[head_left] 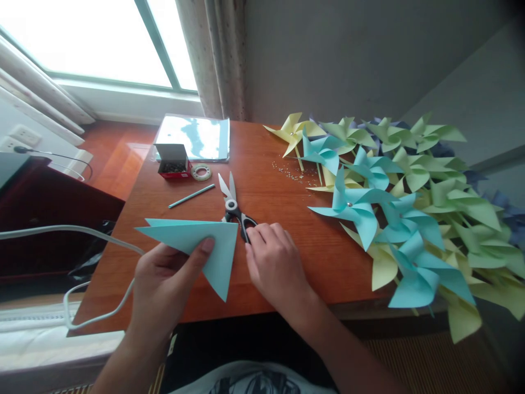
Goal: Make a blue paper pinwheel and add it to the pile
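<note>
My left hand (164, 279) holds a folded light-blue paper triangle (197, 246) above the front of the wooden table (287, 219), thumb pressed on its face. My right hand (274, 257) lies on the table with its fingertips on the black handles of a pair of scissors (233, 205). The scissors lie flat, blades slightly apart and pointing away from me. I cannot tell whether the fingers are through the handles.
A heap of blue, green and yellow paper pinwheels (394, 213) fills the table's right side. At the back left sit a red box of pins (174, 161), a tape roll (201, 172), a blue stick (191, 196) and a pack of paper (197, 137). A white cable (82, 235) runs left.
</note>
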A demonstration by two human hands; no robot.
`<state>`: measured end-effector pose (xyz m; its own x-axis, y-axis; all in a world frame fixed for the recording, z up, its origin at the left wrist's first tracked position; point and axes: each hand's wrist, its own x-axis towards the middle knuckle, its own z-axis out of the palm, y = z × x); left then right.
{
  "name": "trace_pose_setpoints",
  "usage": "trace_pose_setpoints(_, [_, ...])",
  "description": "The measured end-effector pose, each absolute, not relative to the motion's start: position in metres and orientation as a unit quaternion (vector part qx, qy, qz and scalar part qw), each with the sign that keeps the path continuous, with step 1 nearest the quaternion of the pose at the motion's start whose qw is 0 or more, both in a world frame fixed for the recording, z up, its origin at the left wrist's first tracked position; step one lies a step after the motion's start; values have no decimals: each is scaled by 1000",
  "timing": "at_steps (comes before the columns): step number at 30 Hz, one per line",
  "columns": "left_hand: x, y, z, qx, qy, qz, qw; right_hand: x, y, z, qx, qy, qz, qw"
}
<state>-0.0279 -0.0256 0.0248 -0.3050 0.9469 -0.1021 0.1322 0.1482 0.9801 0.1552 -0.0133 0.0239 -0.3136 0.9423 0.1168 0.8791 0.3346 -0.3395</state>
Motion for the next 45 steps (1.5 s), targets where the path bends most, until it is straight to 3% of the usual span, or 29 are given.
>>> trace_pose_setpoints(7, [-22, -10, 30, 450, 620, 462, 447, 187, -16, 38, -672, -733, 77, 69])
trace_pose_setpoints(15, [-4, 4, 38, 460, 590, 460, 477, 179, -5, 36, -671, -731, 89, 83])
trace_pose_setpoints(20, [1, 12, 47, 470, 574, 481, 467, 199, 0, 28, -680, -680, 159, 222])
trace_pose_setpoints(25, [11, 29, 59, 495, 556, 505, 437, 223, 5, 38, -538, -518, 489, 451])
trace_pose_setpoints(29, [19, 50, 65, 502, 532, 534, 424, 228, 21, 43, -452, -431, 566, 538])
trace_pose_setpoints(45, [23, 68, 54, 463, 545, 526, 460, 215, 23, 29, -433, -414, 655, 460])
